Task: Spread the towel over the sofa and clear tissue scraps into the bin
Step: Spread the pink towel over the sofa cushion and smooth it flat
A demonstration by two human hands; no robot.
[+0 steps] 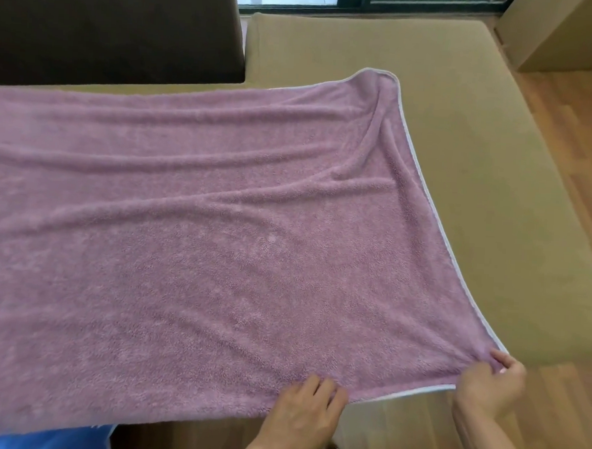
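Two hands work the near edge of the towel point(191, 239), as I see it from the head camera. My left hand point(303, 415) lies palm-down on the pale-trimmed hem, its fingers point(317, 386) curled into the pile and pinching the cloth there. My right hand point(492, 385) is closed on the near right corner, thumb and fingers gathering the fabric so that creases fan out from the grip. The hands sit apart, with a short run of white trim between them.

The purple towel lies spread wide across the tan sofa point(463, 137), running off the left side of my view. Long soft ridges cross its middle, and its far right corner curls up slightly. A dark brown cushion point(113, 26) stands behind it at the upper left. Wooden floor point(573, 142) shows on the right, beside the seat.
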